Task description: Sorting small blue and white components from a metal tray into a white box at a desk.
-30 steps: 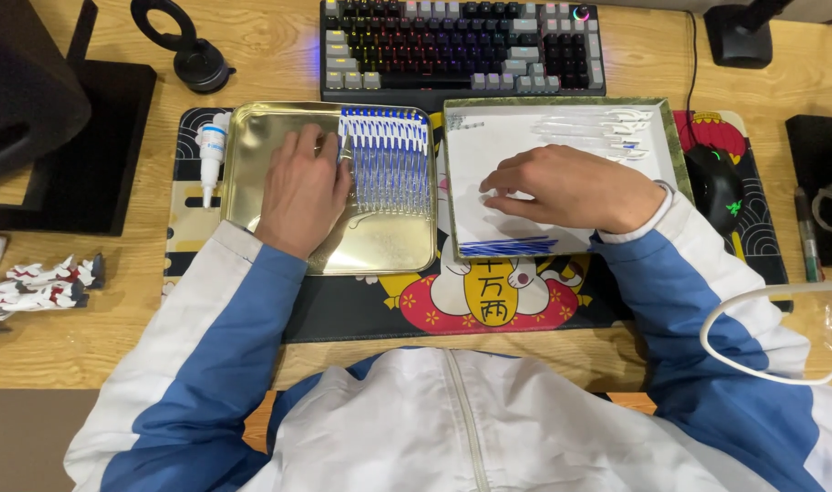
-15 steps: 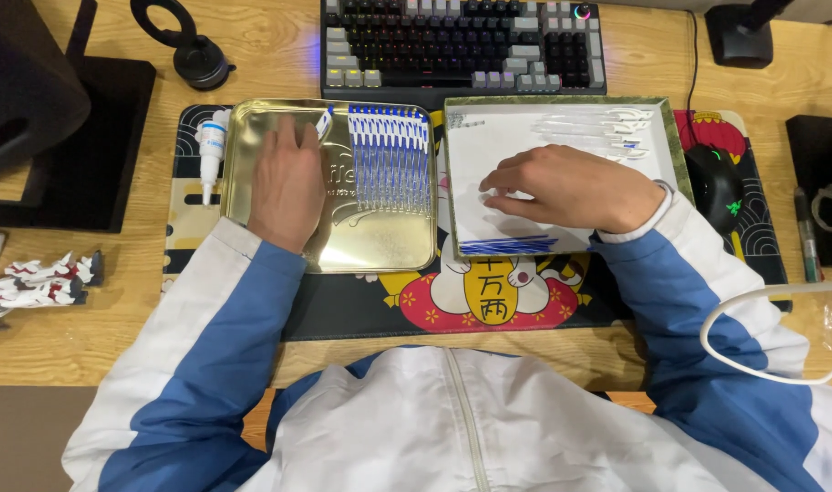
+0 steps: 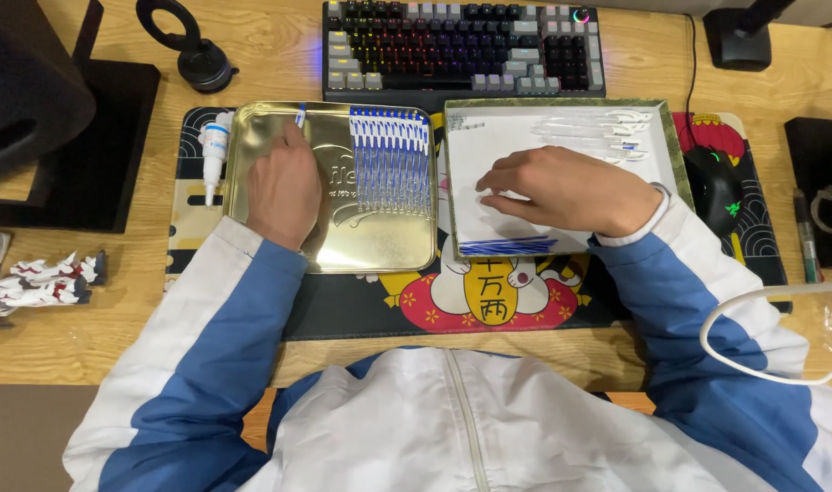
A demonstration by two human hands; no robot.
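Blue-capped sticks [image 3: 390,162]: sorting between gold tin [image 3: 380,246] and white tray [image 3: 525,137].
Left hand [image 3: 284,193] pinches one stick [image 3: 300,116] at 12 o'clock; right hand [image 3: 566,189] rests flat, empty; next, careful placing.

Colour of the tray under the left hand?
Shiny gold metal tray, embossed, with a row of blue-and-white sticks lying in it. Head view shows it best.

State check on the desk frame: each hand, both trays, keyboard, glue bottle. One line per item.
left hand: in the gold tin tray, pinching a blue-tipped stick.
right hand: palm down in the white tray.
gold tin tray: open, row of blue-white sticks inside.
white tray: open, clear sticks at top.
keyboard: backlight on.
glue bottle: lying flat, capped.
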